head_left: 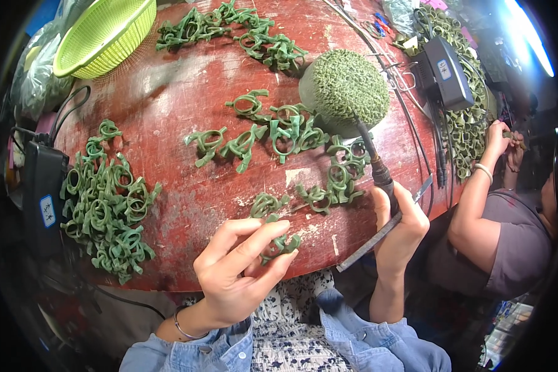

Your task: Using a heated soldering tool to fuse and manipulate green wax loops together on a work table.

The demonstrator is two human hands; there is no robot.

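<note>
My left hand pinches a green wax ring between thumb and fingers, above the table's near edge. In my right hand is a wax pen with a dark handle. Its thin tip touches or overlaps the top of a round tub of green granules. A flat grey metal strip also lies slantwise in the right hand; its exact kind is unclear. Just beyond my left fingers sits another green ring. Several loose green rings are scattered between the tub and my hands.
Green rings are heaped at the left and far side of the red table. A yellow-green basket stands far left. Black boxes flank both sides. Cables run along the right. A co-worker handles something there.
</note>
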